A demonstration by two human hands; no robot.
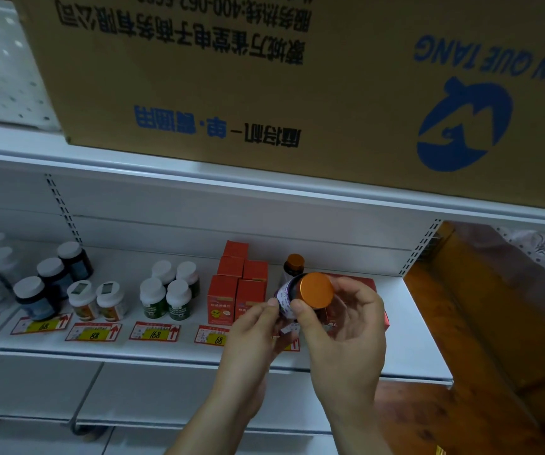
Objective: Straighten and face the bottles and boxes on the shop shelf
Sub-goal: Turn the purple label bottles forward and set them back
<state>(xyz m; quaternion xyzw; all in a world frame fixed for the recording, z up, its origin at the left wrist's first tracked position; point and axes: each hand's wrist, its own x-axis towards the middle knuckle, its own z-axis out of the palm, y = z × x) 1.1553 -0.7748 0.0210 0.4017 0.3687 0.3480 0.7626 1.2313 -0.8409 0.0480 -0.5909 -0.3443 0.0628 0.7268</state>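
Both hands hold a dark bottle with an orange cap [314, 292] tilted toward me, above the front of the white shelf [182, 351]. My left hand [254, 336] pinches its labelled side from below left. My right hand [343, 326] curls round the cap end, thumb on the cap's rim. A second orange-capped bottle [294, 266] stands upright behind. Orange-red boxes [236, 284] stand in rows to the left. A flat red box [378, 302] lies mostly hidden behind my right hand.
Green-labelled white-capped bottles [169, 292], two small white bottles [97, 300] and dark white-capped bottles [51, 280] stand further left, behind red-and-yellow price tags [154, 332]. A big cardboard carton [297, 87] sits on the shelf above. A wooden cabinet [494, 307] is at right.
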